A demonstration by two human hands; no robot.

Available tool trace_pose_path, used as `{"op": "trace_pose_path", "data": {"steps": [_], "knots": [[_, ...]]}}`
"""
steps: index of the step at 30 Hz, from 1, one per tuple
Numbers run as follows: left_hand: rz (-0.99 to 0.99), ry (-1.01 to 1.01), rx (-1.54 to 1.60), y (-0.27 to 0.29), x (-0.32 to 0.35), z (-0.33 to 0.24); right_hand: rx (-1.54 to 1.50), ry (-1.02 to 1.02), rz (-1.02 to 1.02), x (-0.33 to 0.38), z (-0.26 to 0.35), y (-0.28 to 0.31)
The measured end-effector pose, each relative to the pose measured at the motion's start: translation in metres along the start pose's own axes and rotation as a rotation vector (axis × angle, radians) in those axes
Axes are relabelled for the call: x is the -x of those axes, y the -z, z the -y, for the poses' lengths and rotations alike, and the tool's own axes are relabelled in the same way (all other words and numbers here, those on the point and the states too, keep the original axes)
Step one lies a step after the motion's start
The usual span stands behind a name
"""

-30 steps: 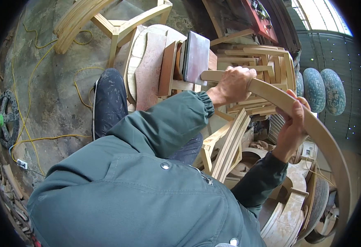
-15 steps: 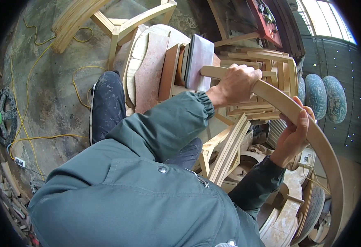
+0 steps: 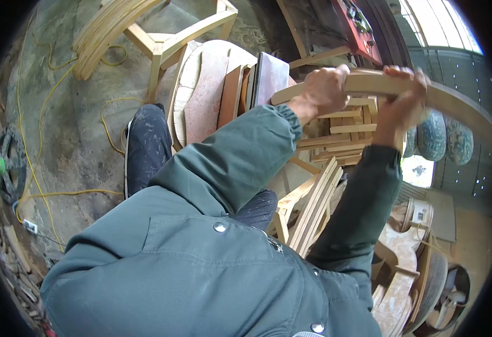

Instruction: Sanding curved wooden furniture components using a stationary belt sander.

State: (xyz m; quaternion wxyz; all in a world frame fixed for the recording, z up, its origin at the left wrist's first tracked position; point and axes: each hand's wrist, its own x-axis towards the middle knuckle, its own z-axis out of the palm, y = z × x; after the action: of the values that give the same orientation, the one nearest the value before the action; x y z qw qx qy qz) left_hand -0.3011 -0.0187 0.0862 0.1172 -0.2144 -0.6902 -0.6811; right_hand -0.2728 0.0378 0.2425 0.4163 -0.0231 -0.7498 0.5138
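A long curved strip of pale wood [image 3: 454, 102] spans the upper right, held up in both hands. My left hand [image 3: 326, 90] is wrapped round it near its left end. Farther along, my right hand [image 3: 406, 104] grips the strip, its fingers over the upper edge and partly blurred. The strip's left end is beside the grey, flat-faced upright block [image 3: 271, 78]; whether they touch I cannot tell. Behind that block stand brown boards [image 3: 230, 92] and a pinkish, dusty panel [image 3: 206, 92].
Stacked wooden frames [image 3: 347, 132] stand below my hands, with several curved strips [image 3: 313, 208] leaning nearer me. Another frame [image 3: 192, 33] and bundled curved wood [image 3: 108, 36] lie at the far left. A yellow cable [image 3: 72, 193] crosses the floor. A dusty machine [image 3: 400, 253] stands at right.
The strip has swung up at its right end, from hanging down to lying nearly level. My right hand has moved up and away from me with it; my left hand stays near the block.
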Motion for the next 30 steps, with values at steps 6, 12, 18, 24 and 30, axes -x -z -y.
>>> {"op": "trace_pose_path", "data": {"steps": [6,12,18,24,30], "knots": [[-0.035,0.051,-0.044,-0.005,-0.033,0.033,-0.108,-0.065,0.034,-0.046,-0.031,-0.042],[-0.050,0.149,-0.010,-0.012,-0.026,0.053,-0.120,-0.105,0.037,-0.058,-0.068,-0.066],[-0.033,0.079,-0.112,-0.009,-0.032,0.047,-0.181,-0.073,0.164,-0.054,-0.071,-0.068],[-0.071,-0.086,-0.099,0.005,-0.047,0.043,-0.030,0.151,0.091,-0.049,-0.048,-0.054],[-0.091,-0.388,-0.215,0.010,-0.028,0.036,0.883,0.878,0.081,-0.012,-0.037,-0.006]]}}
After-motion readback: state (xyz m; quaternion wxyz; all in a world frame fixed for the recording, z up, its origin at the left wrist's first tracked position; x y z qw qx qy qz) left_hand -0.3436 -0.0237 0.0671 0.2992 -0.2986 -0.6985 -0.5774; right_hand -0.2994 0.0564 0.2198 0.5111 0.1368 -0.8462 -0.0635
